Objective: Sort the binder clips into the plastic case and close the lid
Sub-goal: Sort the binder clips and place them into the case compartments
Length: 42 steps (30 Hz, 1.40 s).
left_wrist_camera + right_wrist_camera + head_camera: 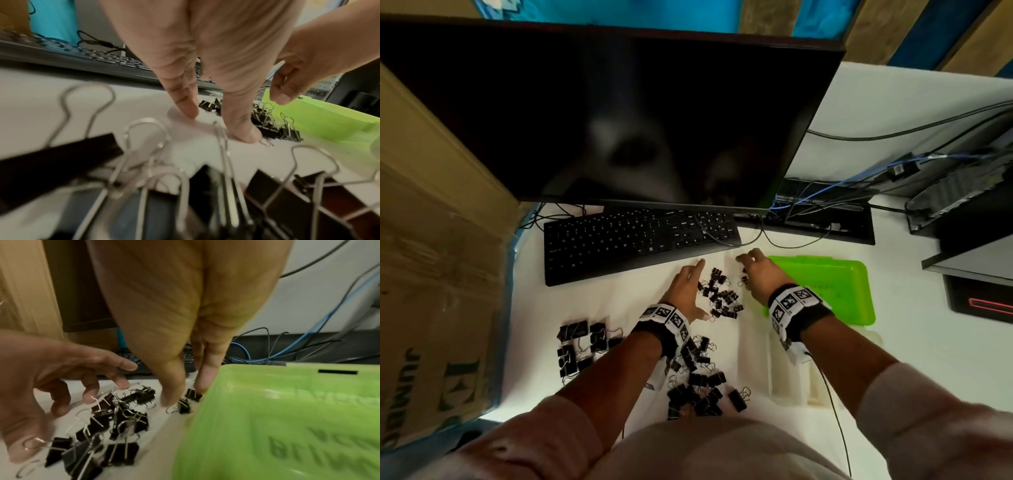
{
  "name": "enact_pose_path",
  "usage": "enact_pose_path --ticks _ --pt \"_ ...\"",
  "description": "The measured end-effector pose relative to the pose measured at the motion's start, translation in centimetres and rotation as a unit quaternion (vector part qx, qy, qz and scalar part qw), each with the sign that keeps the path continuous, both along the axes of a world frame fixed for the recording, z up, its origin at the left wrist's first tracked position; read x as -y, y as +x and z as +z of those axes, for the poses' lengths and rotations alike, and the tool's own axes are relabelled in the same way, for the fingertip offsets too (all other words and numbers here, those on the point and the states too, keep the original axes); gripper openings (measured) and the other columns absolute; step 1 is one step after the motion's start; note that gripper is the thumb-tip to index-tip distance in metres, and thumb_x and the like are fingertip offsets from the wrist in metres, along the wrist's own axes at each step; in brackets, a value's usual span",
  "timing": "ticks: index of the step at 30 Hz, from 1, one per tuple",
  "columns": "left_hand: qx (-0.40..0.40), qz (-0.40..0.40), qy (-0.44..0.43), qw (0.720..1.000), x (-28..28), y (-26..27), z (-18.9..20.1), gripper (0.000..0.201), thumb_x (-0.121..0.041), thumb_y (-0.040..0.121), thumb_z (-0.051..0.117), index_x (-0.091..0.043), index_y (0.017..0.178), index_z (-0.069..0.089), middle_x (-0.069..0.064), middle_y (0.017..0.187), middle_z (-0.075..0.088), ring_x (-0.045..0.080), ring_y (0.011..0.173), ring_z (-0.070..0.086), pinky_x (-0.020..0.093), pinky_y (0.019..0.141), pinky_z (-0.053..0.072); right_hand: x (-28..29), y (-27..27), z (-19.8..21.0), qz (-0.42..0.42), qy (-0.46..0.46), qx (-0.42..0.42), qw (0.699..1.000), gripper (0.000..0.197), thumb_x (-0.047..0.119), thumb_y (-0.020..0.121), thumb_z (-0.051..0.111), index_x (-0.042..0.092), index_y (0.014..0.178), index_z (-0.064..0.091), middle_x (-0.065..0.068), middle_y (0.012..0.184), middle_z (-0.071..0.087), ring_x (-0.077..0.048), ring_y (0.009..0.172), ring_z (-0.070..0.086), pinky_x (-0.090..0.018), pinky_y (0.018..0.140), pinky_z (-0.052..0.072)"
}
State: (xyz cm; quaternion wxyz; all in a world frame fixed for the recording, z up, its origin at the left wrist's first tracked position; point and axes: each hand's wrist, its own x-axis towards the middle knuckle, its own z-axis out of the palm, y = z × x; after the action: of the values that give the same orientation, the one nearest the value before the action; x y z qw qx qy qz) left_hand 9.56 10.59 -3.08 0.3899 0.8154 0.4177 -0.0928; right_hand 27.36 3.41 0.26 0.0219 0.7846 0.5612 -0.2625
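Note:
A heap of small black binder clips [722, 298] [123, 415] lies on the white desk between my hands. My left hand [688, 287] [205, 81] is open, its straight fingers on the desk at the heap's left side. My right hand [755, 270] [180, 353] reaches down with loosely bent fingers, the tips touching two small clips [185, 405] beside the green plastic case [825, 284] [287, 418]. Medium clips [698, 383] [216, 203] lie under my left wrist. Large clips [580, 346] sit further left.
A black keyboard [633, 240] and a dark monitor [619, 113] stand just beyond the hands. A cardboard box [431, 274] borders the desk's left edge. Cables and a computer [962, 192] fill the back right. A translucent tray [791, 373] lies under my right forearm.

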Motion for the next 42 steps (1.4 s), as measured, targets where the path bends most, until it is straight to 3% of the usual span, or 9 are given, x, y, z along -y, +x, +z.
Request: enact_pose_path --ticks 5,11,15,19,24,30,35,42 --pt "-0.013 -0.058 0.003 0.998 0.4 0.9 0.2 0.123 -0.023 0.058 0.088 -0.025 0.148 0.003 0.000 0.152 0.015 0.024 0.138 0.022 0.040 0.113 0.030 0.1 -1.5 -1.0 -0.054 -0.040 -0.095 0.993 0.067 0.015 0.081 0.069 0.010 0.138 0.035 -0.020 0.129 0.050 -0.034 0.117 0.052 -0.039 0.097 0.045" --pt "-0.006 -0.093 0.040 0.995 1.2 1.4 -0.3 0.114 -0.033 0.055 0.088 -0.025 0.145 0.018 -0.001 0.147 0.021 0.025 0.129 0.028 0.040 0.108 0.036 1.7 -3.6 -1.6 -0.023 -0.044 -0.138 0.989 0.097 0.024 0.061 0.085 0.009 0.140 0.029 -0.013 0.129 0.039 -0.031 0.113 0.052 -0.036 0.096 0.045" --pt "0.017 -0.073 0.027 0.997 1.2 1.2 -0.2 0.086 -0.033 0.054 0.088 -0.025 0.126 0.042 -0.002 0.130 0.032 0.022 0.115 0.038 0.039 0.101 0.042 2.2 -4.9 -2.3 -0.008 -0.010 -0.101 0.995 0.077 0.029 0.068 0.080 0.011 0.130 0.038 -0.014 0.117 0.042 -0.038 0.094 0.061 -0.042 0.082 0.053" --pt "0.017 -0.058 0.025 0.998 1.4 0.5 -0.5 0.056 -0.037 0.058 0.084 -0.018 0.102 0.055 0.001 0.114 0.038 0.021 0.100 0.049 0.035 0.094 0.045 2.2 -5.4 -2.1 0.023 -0.018 -0.092 0.995 0.055 0.026 0.081 0.068 0.013 0.130 0.046 -0.018 0.111 0.048 -0.039 0.091 0.062 -0.041 0.082 0.050" --pt "0.036 -0.025 0.019 0.999 1.4 0.1 -0.2 0.029 -0.017 0.070 0.076 -0.015 0.096 0.062 0.004 0.111 0.045 0.022 0.095 0.057 0.030 0.091 0.045 2.2 -5.0 -1.3 0.006 -0.047 -0.079 0.996 0.043 0.012 0.077 0.066 0.014 0.119 0.056 -0.015 0.112 0.051 -0.038 0.093 0.061 -0.035 0.076 0.048" --pt "0.011 -0.012 -0.006 1.000 0.8 -0.5 0.1 0.033 -0.009 0.065 0.076 -0.018 0.095 0.064 -0.001 0.101 0.041 0.023 0.099 0.053 0.030 0.090 0.046 2.7 -3.9 0.8 -0.029 -0.014 -0.121 0.992 0.037 0.010 0.070 0.073 0.017 0.105 0.069 -0.013 0.109 0.061 -0.029 0.098 0.060 -0.027 0.076 0.045" --pt "0.028 -0.011 0.001 1.000 1.0 -0.9 0.7 0.033 -0.006 0.065 0.074 -0.018 0.094 0.063 -0.001 0.102 0.041 0.024 0.098 0.054 0.032 0.091 0.047 4.6 -2.0 4.6 -0.053 0.041 -0.144 0.987 0.033 0.014 0.072 0.076 0.019 0.104 0.072 0.001 0.090 0.057 -0.015 0.086 0.053 -0.023 0.075 0.042" --pt "0.087 -0.050 0.006 0.995 4.1 0.4 3.3 0.033 -0.002 0.066 0.073 -0.016 0.093 0.064 -0.001 0.101 0.042 0.019 0.091 0.052 0.025 0.085 0.045 10.5 -2.2 6.8 -0.069 0.037 -0.130 0.988 0.030 0.022 0.073 0.077 0.024 0.102 0.070 0.001 0.098 0.057 -0.015 0.087 0.052 -0.024 0.075 0.041"
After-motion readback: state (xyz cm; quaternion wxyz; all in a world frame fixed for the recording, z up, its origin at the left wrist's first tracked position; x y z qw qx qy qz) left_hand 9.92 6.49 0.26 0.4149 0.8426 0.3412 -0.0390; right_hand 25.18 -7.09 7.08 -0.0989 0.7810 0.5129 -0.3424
